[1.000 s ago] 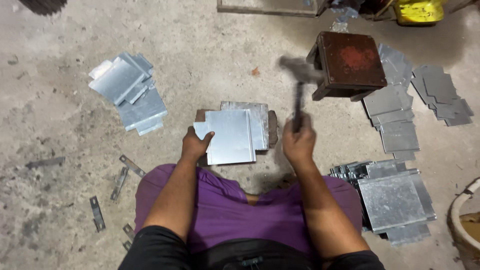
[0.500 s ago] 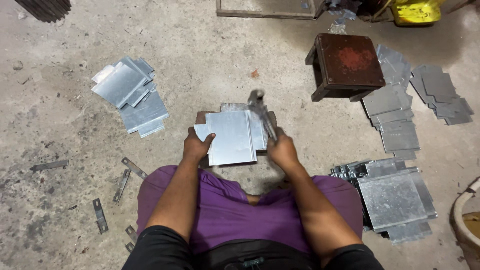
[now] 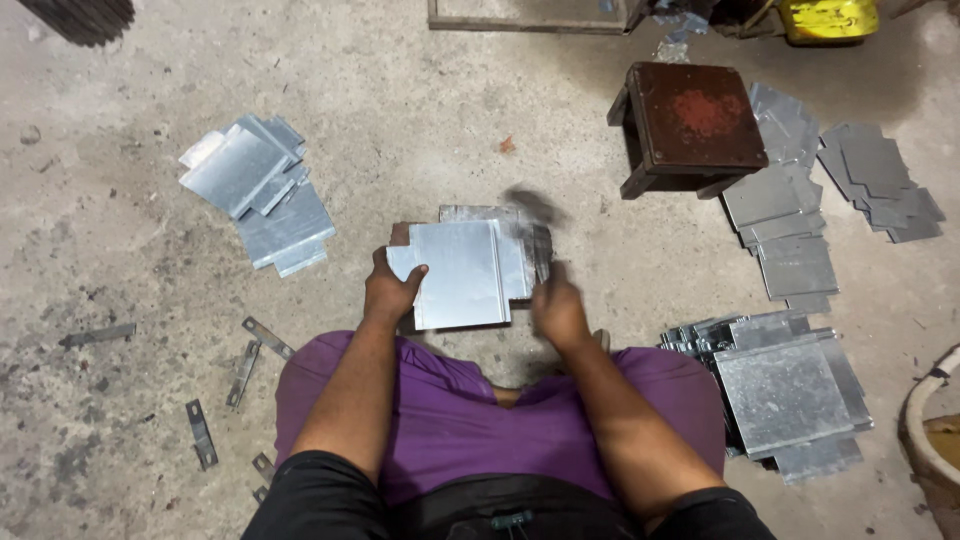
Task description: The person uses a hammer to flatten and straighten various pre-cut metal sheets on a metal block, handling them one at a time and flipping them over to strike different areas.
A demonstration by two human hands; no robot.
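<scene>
I sit on a concrete floor with a shiny metal sheet (image 3: pixel 462 270) lying on a dark block in front of me. My left hand (image 3: pixel 390 290) presses down on the sheet's left edge. My right hand (image 3: pixel 558 308) grips a hammer (image 3: pixel 535 225), whose blurred head is low over the sheet's right edge. The hammer's handle is mostly hidden by motion blur.
A pile of metal sheets (image 3: pixel 255 195) lies at the left, another stack (image 3: pixel 785 390) at my right knee, more sheets (image 3: pixel 790 230) at the right. A rusty low stool (image 3: pixel 695 125) stands beyond them. Small metal strips (image 3: pixel 245 365) are scattered at the lower left.
The hammer has swung down from a raised position near the stool to the sheet's right edge. My left hand has stayed on the sheet.
</scene>
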